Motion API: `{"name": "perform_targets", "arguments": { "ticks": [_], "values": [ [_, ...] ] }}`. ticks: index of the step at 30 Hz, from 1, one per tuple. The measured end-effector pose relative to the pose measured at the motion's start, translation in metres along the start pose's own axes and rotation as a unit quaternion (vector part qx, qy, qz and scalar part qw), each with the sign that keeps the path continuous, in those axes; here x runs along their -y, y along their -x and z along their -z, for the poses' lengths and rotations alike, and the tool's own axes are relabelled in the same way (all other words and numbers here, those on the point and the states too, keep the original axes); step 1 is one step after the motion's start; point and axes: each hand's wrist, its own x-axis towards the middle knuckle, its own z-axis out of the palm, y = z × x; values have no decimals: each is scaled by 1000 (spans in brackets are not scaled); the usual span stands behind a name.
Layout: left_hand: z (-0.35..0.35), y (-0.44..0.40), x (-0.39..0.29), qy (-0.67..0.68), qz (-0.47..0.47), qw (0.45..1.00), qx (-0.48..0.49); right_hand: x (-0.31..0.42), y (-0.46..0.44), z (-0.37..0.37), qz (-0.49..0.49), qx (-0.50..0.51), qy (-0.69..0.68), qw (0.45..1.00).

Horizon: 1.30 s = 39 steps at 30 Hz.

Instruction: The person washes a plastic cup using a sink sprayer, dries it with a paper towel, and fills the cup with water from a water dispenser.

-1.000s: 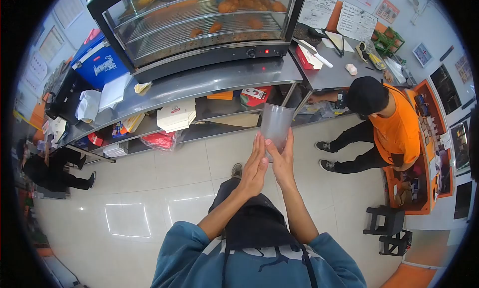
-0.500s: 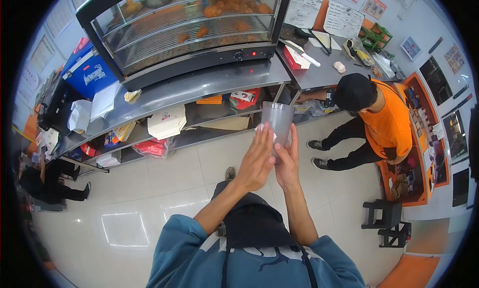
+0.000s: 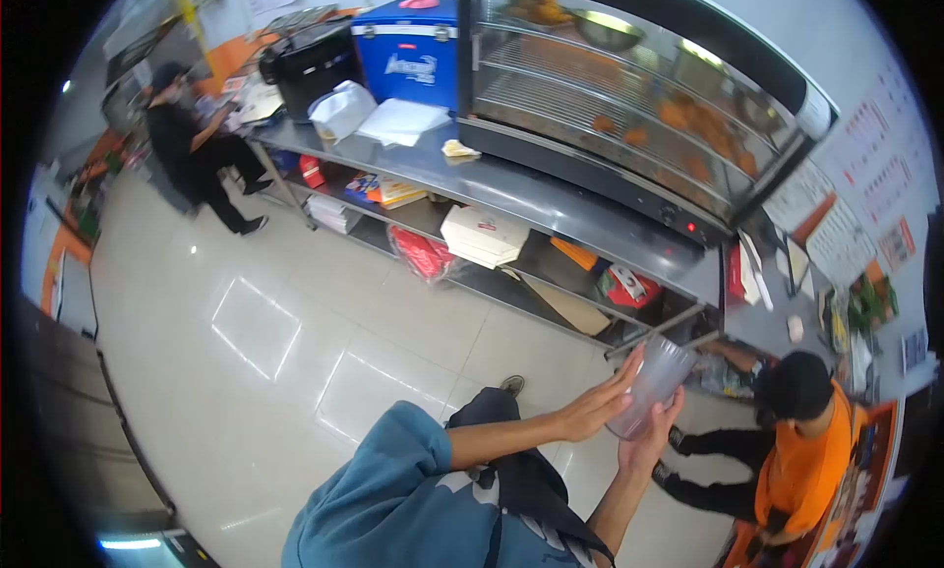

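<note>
Two bare hands support a tall, translucent, colourless plastic cup (image 3: 653, 383); clock directions are read in the head view, centred on the cup. The left hand (image 3: 596, 409) lies against one side, its fingers fairly straight along the wall; the right hand (image 3: 651, 438) curves around the opposite, lower side. The hands are thus apart, with the cup clamped lightly between them. For a sound hold, pressure is best light and evenly opposed, since thin plastic walls may flex; the lower hand should bear the weight, and the fingers should clear the rim.

Position: the cup lies directly between the palms, touching both and tilted, its rim toward one o'clock and its base toward seven. Whether it contains anything cannot be told.

Surroundings, near to far: a person in an orange shirt and black cap (image 3: 808, 460) is at four o'clock. A long stainless-steel bench (image 3: 536, 191) runs past at eleven o'clock, with flat cream cardboard boxes (image 3: 487, 236) on its lower shelf. A black-framed glass display cabinet (image 3: 580, 178) stands on it at twelve, beside a blue cooler box (image 3: 408, 61) at eleven. Farthest, at ten, is a person in dark clothes (image 3: 185, 135).
</note>
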Motion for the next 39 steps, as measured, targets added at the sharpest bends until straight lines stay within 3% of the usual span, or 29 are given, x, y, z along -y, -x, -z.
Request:
{"name": "perform_targets", "arguments": {
  "ticks": [4, 6, 11, 12, 15, 18, 21, 27, 31, 34, 37, 39],
  "values": [
    [6, 32, -7, -67, 35, 996, -52, -23, -15, -12, -30, 64, 15, 997],
    [12, 51, 5, -149, 28, 987, -60, -44, -25, -18, -34, 81, 95, 992],
    [62, 56, 2, -131, 22, 973, -191, -66, -18, -72, -31, 175, 200, 964],
    [77, 53, -6, -131, 10, 967, -218, -75, -17, -80, -48, 205, 185, 960],
    [116, 60, -33, -175, 10, 959, -222, -93, -24, -104, -200, 208, -63, 955],
    [140, 91, -47, -179, 14, 946, -271, -112, -25, -150, -187, 286, -12, 940],
    [162, 137, -54, -314, 43, 906, -280, -157, -24, -192, -240, 311, 66, 917],
    [268, 222, -95, -311, 65, 859, -402, -244, 44, -315, -195, 382, 177, 886],
    [341, 279, -156, -367, 81, 817, -437, -287, 90, -399, -368, 386, -1, 846],
    [367, 323, -174, -417, 101, 785, -447, -307, 127, -461, -335, 423, -9, 842],
    [380, 358, -179, -461, 141, 758, -438, -341, 147, -505, -255, 483, 68, 835],
    [399, 372, -182, -466, 135, 742, -463, -354, 159, -528, -259, 500, 132, 816]
  ]
}}
